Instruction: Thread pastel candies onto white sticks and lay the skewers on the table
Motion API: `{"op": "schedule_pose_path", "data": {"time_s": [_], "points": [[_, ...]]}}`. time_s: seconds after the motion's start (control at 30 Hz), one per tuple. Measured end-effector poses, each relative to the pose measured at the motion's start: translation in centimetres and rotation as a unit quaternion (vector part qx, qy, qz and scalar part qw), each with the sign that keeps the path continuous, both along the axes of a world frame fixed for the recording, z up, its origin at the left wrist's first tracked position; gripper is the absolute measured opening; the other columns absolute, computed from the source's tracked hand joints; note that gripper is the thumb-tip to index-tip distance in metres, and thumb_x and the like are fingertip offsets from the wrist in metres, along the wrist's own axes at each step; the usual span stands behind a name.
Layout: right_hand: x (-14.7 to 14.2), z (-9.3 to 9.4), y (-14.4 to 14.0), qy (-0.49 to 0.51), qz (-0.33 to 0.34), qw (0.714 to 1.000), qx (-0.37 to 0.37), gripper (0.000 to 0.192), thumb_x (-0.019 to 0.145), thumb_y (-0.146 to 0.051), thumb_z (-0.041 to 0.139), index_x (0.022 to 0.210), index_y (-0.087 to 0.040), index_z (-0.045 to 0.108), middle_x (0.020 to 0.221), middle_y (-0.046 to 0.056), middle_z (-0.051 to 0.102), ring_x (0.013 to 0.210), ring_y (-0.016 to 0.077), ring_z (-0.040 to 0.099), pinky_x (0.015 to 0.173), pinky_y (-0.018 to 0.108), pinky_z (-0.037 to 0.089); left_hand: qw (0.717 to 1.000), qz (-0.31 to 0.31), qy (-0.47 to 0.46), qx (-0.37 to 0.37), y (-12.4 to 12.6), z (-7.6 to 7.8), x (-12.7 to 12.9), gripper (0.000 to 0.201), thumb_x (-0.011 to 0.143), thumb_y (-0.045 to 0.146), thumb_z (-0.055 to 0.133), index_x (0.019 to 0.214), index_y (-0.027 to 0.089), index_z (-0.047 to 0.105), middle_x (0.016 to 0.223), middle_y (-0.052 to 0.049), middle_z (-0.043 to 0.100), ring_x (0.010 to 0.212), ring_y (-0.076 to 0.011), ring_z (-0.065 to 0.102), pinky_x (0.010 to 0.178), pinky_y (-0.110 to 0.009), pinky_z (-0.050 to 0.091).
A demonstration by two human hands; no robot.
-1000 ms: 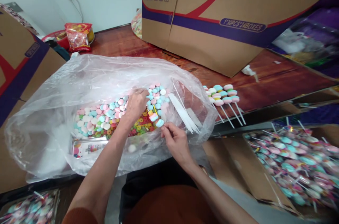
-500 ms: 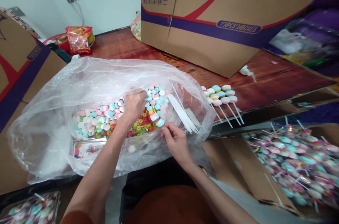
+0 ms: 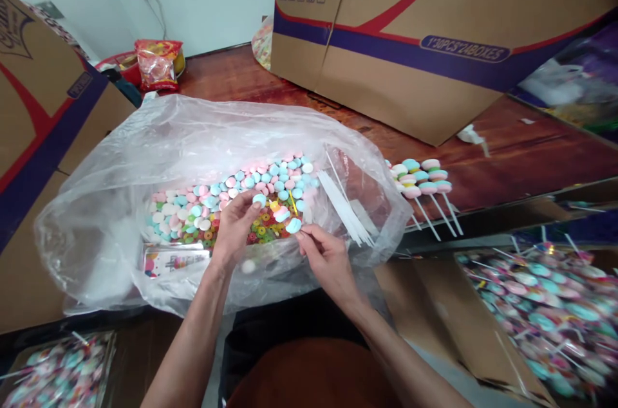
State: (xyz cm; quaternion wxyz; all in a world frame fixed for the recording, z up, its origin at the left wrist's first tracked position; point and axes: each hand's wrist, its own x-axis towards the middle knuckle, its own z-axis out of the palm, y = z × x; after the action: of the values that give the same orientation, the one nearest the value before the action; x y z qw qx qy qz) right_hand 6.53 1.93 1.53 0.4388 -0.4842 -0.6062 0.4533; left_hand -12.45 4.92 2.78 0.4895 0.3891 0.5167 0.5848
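Reddish wood tabletop (image 3: 521, 144) runs under everything, hemmed in by big cartons: one carton (image 3: 425, 28) stands at the back and a second box (image 3: 33, 112) leans in from the left. A clear bag (image 3: 116, 195) lies spread open on the table, its mouth pulled wide toward the person so both hands can work inside it. Within it sits a heap of pastel discs (image 3: 212, 199), a patch of small bright rings (image 3: 263, 228) and a bundle of white sticks (image 3: 345, 208), laid just to the right of the sweets, within easy reach of the right hand.

The left hand (image 3: 236, 228) hovers over the rings with its fingers pinched on a blue disc (image 3: 259, 199), lifted just clear of the pile. The right hand (image 3: 328, 260) is closed on a thin stick that already carries a stacked candy (image 3: 290, 222) at its tip; the stick is angled toward the left hand, so the two hands meet over the heap. A printed packet (image 3: 176, 261) lies in the bag near the left wrist.

Outside the bag, to the right, several finished lollipops (image 3: 422, 177) lie in a row with sticks pointing toward the table edge. Lower right, an open box (image 3: 545, 318) holds many wrapped ones, blurred. A red snack bag (image 3: 157, 64) sits at the far left by the wall.
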Motion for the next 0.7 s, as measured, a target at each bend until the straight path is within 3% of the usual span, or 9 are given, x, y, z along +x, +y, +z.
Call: {"op": "schedule_pose_path", "data": {"time_s": [0.13, 0.3, 0.47, 0.7], "points": [[-0.3, -0.4, -0.2, -0.033, 0.021, 0.999, 0.033, 0.025, 0.095, -0.032, 0.053, 0.076, -0.018, 0.062, 0.06, -0.004, 0.049, 0.054, 0.0102, 0.046, 0.055, 0.022, 0.037, 0.999, 0.034, -0.035, 0.024, -0.3, -0.3, -0.1, 0.029, 0.072, 0.037, 0.082, 0.091, 0.018, 0.069, 0.086, -0.002, 0.069, 0.077, -0.0122, 0.063, 0.073, -0.023, 0.052], [-0.7, -0.6, -0.4, -0.057, 0.031, 0.996, 0.06, 0.025, 0.096, -0.03, 0.052, 0.076, -0.018, 0.061, 0.061, -0.004, 0.05, 0.055, 0.01, 0.046, 0.057, 0.022, 0.037, 0.995, 0.094, 0.027, 0.037, -0.6, -1.4, 0.2, 0.025, 0.076, 0.036, 0.078, 0.089, 0.018, 0.067, 0.079, 0.0, 0.067, 0.063, -0.0091, 0.059, 0.062, -0.021, 0.048], [-0.9, -0.6, -0.4, -0.062, 0.031, 0.996, 0.06, 0.025, 0.097, -0.029, 0.051, 0.076, -0.018, 0.061, 0.062, -0.004, 0.052, 0.056, 0.01, 0.047, 0.058, 0.022, 0.038, 0.996, 0.086, -0.009, 0.023, -0.8, -1.8, 0.5, 0.026, 0.078, 0.037, 0.076, 0.096, 0.018, 0.072, 0.093, -0.003, 0.072, 0.083, -0.0138, 0.065, 0.075, -0.023, 0.051], [-0.9, -0.1, -0.4, -0.072, 0.031, 0.996, 0.048, 0.028, 0.097, -0.031, 0.051, 0.074, -0.018, 0.059, 0.062, -0.004, 0.051, 0.056, 0.0102, 0.046, 0.057, 0.022, 0.037, 0.996, 0.091, 0.01, 0.013, -1.1, -1.9, 0.3, 0.029, 0.08, 0.038, 0.075, 0.101, 0.019, 0.075, 0.1, -0.005, 0.074, 0.089, -0.016, 0.066, 0.081, -0.027, 0.052]]}}
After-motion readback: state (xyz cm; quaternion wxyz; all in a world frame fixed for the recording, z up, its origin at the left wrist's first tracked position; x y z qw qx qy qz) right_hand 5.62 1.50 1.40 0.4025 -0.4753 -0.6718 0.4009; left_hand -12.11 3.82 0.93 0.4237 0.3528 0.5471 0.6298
